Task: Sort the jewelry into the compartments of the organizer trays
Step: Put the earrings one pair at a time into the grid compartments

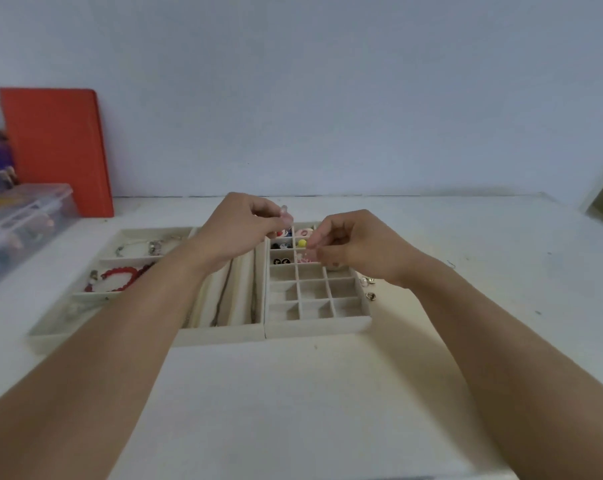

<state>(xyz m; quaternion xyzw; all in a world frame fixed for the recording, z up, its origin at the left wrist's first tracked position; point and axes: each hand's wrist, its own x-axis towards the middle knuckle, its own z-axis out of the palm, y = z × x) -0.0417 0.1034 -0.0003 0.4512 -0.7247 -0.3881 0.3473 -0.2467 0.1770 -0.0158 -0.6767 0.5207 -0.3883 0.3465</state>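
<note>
Near grid rows of the small-compartment tray (pixel 319 323) empty; far cells filled. Loose earrings (pixel 366 287) remain outside. Left hand (pixel 237 230) and right hand (pixel 355 247) pinched; contents unclear.

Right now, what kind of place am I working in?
Probably a home desk or craft table: a plain white tabletop against a bare wall, beige compartmented jewelry trays, and a clear plastic storage box alongside.
</note>
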